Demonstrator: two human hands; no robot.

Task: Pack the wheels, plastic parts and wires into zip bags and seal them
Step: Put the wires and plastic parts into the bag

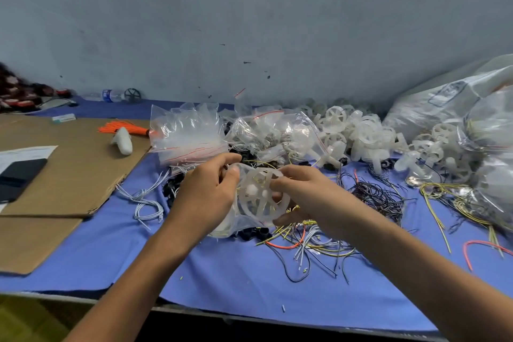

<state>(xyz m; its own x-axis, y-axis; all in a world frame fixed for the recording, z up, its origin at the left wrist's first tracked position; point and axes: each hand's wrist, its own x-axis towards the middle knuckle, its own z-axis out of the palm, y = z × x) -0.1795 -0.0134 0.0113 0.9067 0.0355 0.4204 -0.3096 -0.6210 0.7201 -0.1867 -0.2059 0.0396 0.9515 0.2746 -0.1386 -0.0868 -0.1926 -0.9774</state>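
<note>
Both arms reach forward. Left hand (206, 191), right hand (302, 194) close together, fingers curled, pinching zip bag (233, 222).

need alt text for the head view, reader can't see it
The left hand pinches a clear zip bag while the right hand grips a white spoked wheel, over a blue cloth strewn with loose wires. Behind lie empty zip bags and a heap of white wheels.
</note>
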